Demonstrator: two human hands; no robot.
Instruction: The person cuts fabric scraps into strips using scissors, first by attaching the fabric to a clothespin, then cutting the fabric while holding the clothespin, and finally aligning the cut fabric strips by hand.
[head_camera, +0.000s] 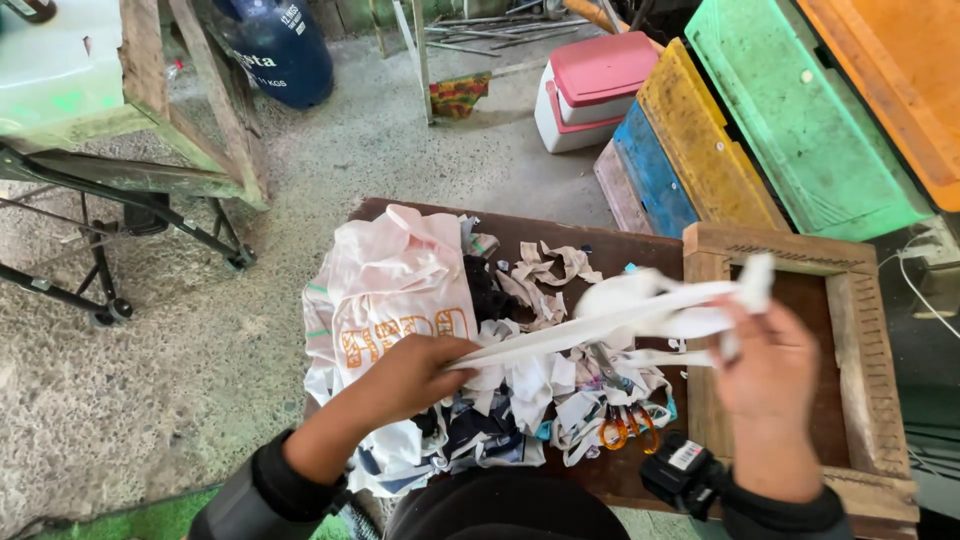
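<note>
- White fabric strip (610, 325): you hold it stretched between both hands above the worktop (610, 250), running slightly uphill from left to right.
- Left hand (405, 378): your fingers are clenched on the strip's lower end, above the scrap pile.
- Right hand (768, 365): your fingers pinch the upper end, with a short tail of cloth sticking up past your thumb; this hand sits over the wooden frame.
- Scrap pile (520, 400): cut pieces of white, dark blue and teal cloth lie directly under the strip, spread across the middle of the worktop.
- Pale printed garment (395, 285): bunched at the worktop's left side, touching the scraps, orange lettering showing.
- Orange-handled scissors (625, 428): lying half buried in the scraps, near your right wrist.
- Wooden frame (865, 340): rests on the worktop's right end; I cannot tell whether it holds anything.
- Small black device (682, 468): at the near edge, just beside the scissors.
- Pink-lidded white cooler box (592, 90): on the floor beyond the worktop, lid closed.
- Painted boards (720, 140): yellow, blue, green and orange, leaning together at the right.
- Blue gas cylinder (275, 50): stands far left, well apart.
</note>
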